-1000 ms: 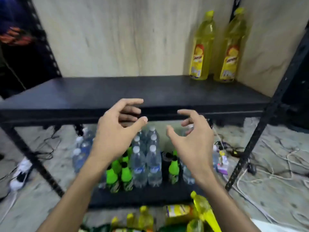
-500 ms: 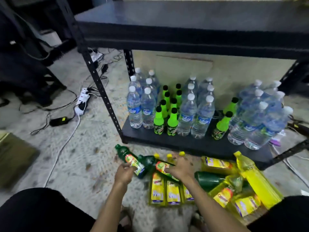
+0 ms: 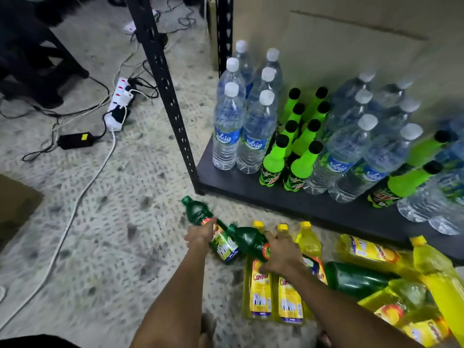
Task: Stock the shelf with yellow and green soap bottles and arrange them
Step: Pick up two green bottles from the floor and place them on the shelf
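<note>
At the far left a power strip (image 3: 118, 104) and a black adapter (image 3: 75, 140) lie on the speckled floor (image 3: 113, 247) among loose cables, well apart from the work; the black shelf post (image 3: 163, 84) stands between them and the stock.

Just right of the post's foot, the left hand (image 3: 200, 233) has its grip clamped round the first green soap bottle (image 3: 197, 210) at the shoulder above the label, with the cap pointing away and to the left; whether the bottle rests on the floor or is barely off it, I cannot tell. Touching its label, the second green soap bottle (image 3: 248, 239) lies across the yellow soap bottles (image 3: 261, 295) laid side by side on the floor; the right hand (image 3: 281, 257) has its grip closed over this bottle's middle.

Above, the bottom shelf (image 3: 288, 202) is packed with water bottles (image 3: 227, 126) and bright green soda bottles (image 3: 273, 162); further right, a third green bottle (image 3: 356, 280) and a heap of yellow ones (image 3: 437, 267) lie on the floor by the shelf edge.

A second ago both hands were empty and spread before the upper shelf, where two yellow bottles stood in the back corner; half a second ago they were just landing on the green bottles; now both grips are set. I judge the fetching step nearly done. The next move is probably to lift the pair to the upper shelf, now out of view; most of the stock remains on the floor.
</note>
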The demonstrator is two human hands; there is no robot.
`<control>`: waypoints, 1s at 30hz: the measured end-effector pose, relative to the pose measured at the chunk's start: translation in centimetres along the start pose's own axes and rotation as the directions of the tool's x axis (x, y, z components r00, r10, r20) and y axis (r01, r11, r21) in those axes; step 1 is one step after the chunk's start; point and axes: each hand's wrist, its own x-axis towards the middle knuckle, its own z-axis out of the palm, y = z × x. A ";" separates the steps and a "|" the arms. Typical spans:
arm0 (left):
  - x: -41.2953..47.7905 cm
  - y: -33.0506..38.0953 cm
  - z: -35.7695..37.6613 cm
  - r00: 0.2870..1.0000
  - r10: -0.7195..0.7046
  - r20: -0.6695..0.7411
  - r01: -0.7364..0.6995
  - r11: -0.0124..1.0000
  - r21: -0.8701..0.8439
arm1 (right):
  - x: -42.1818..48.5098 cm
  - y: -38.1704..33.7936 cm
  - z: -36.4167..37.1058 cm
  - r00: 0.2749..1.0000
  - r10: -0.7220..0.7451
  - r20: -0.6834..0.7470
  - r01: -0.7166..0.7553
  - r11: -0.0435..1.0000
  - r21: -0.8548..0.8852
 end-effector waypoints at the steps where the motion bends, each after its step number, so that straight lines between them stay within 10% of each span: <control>1: 0.6 0.3 0.4 1.000 0.008 -0.019 -0.007 0.998 0.061 | 0.4 -0.3 0.3 1.000 -0.008 -0.014 0.007 1.000 -0.018; 10: 3.4 0.4 2.9 0.991 0.036 -0.133 -0.036 0.999 0.000 | 1.0 -0.5 0.8 0.987 -0.028 -0.156 0.019 0.998 -0.059; 17: 1.3 0.5 0.1 0.998 -0.039 0.042 0.046 0.983 -0.175 | -1.8 1.7 -0.3 0.969 0.028 -0.246 0.027 0.976 0.218; 23: -7.5 1.4 -2.7 0.973 0.230 -0.015 -0.230 0.972 -0.050 | -8.2 4.5 -5.5 0.924 0.083 -0.372 0.118 0.866 0.485; 30: -23.1 5.7 -8.8 0.681 0.716 0.152 -0.720 0.693 -0.041 | -19.0 9.2 -14.4 0.784 0.152 -0.602 0.357 0.683 0.637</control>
